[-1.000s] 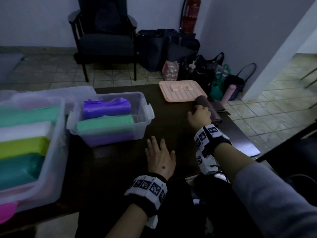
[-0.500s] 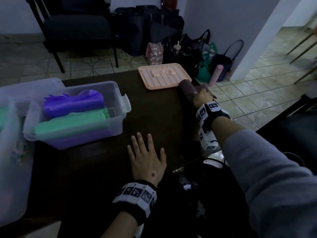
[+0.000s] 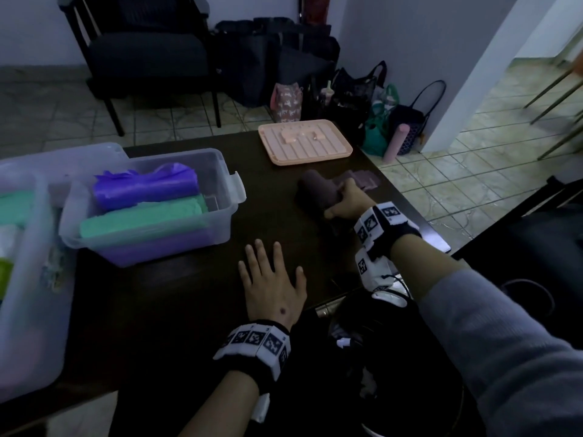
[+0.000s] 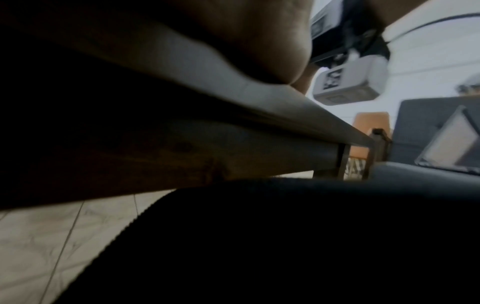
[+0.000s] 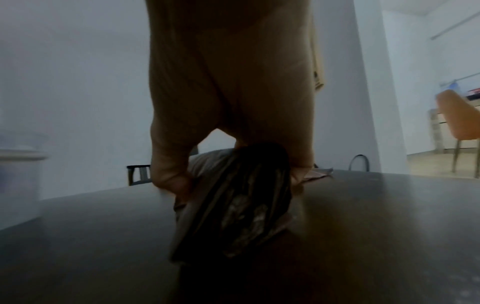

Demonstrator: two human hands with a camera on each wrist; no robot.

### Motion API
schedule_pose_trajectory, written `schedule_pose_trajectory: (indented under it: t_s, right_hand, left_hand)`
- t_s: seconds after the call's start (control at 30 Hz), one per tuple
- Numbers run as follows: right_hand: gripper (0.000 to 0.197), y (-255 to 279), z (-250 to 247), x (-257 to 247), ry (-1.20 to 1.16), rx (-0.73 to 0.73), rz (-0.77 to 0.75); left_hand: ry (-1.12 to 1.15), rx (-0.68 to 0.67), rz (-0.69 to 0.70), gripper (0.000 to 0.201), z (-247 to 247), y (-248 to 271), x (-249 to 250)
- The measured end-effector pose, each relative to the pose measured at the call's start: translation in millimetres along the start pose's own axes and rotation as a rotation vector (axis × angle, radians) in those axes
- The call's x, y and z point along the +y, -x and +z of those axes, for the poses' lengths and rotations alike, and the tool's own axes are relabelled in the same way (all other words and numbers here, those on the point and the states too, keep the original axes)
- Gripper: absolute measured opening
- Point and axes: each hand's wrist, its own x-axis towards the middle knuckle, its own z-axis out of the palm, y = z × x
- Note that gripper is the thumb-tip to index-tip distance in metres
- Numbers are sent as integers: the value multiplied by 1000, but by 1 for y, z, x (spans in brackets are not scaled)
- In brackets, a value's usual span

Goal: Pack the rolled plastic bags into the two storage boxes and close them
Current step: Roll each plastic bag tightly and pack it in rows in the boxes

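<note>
Gripped in the right hand [image 3: 345, 201] is a dark brown rolled plastic bag [image 3: 318, 189], with thumb and fingers curled round its near end; the roll lies on the dark wooden table [image 3: 176, 298] at about two o'clock from the table's middle. In the right wrist view the crumpled end of the roll [image 5: 241, 197] is seen touching the tabletop. The left hand [image 3: 273, 283] is laid flat on the table at six o'clock, fingers spread, holding nothing. No writing can be read; only black-and-white square markers are shown on both wristbands. At nine o'clock a small clear plastic storage box [image 3: 151, 212] stands open, holding a purple roll [image 3: 145, 187] and a green roll [image 3: 142, 216]. A larger clear box [image 3: 28, 279] is cut off at the left edge. A peach ribbed plastic lid [image 3: 304, 141] lies at twelve o'clock, just beyond the brown roll. Flat brownish folded bags [image 3: 362, 179] lie beside the right hand.
</note>
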Motion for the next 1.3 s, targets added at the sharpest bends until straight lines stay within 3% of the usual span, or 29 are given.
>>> schedule_pose_trajectory:
  t_s: [0.17,0.23,0.4,0.57,0.7,0.8,0.93,1.03,1.2,1.3]
  right_hand:
    - [70,36,27,-13,512,77,-248]
    - [66,52,42,-14,605,104,-310]
    - [76,80,55,-17,566,-124,-318]
    - [69,98,67,-16,501,-122,-350]
    - [74,105,71,-11,570,-185,-398]
    - [74,107,72,-11,611,-203,-401]
    - [82,110,70,-10,639,-255,-387]
    - [88,109,68,-10,630,-310,-339]
    - [90,108,64,-13,638,-338,-320]
    - [86,107,64,-11,645,-337,-350]
  left_hand:
    - [161,-65,-11,63,-9,-6,-5]
    - [296,-131,-34,57,-22,-14,-11]
    - [405,-217,-69,38,-56,-35,-31]
    - [427,-240,-158,37,-75,-63,-32]
    - [436,-300,-164,45,-75,-82,-15]
    - [453,-340,-193,38,-72,-92,-3]
    - [377,-312,-253,55,-67,-99,7]
    - [505,-366,-296,26,-61,-110,13]
    - [459,-411,-270,42,-64,-115,11]
    - [332,-390,-186,54,-64,-112,12]
